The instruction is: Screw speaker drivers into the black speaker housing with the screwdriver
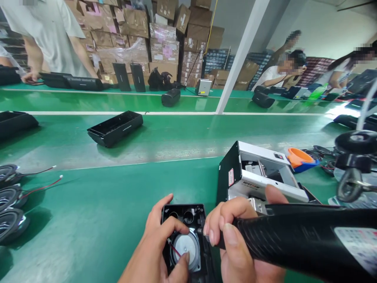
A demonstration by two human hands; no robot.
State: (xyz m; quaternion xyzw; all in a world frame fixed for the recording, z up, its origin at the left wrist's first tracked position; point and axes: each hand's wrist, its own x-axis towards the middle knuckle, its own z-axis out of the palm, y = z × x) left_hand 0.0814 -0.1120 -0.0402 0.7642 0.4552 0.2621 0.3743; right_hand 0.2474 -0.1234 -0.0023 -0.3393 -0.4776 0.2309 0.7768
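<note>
right hand fingers grip black screwdriver | left hand fingers hold speaker housing | labels unreadable

Two hands: left, right. One screwdriver. One speaker case in hand. One black shell on belt. Three round speakers at left. One orange cup. One white box.
</note>
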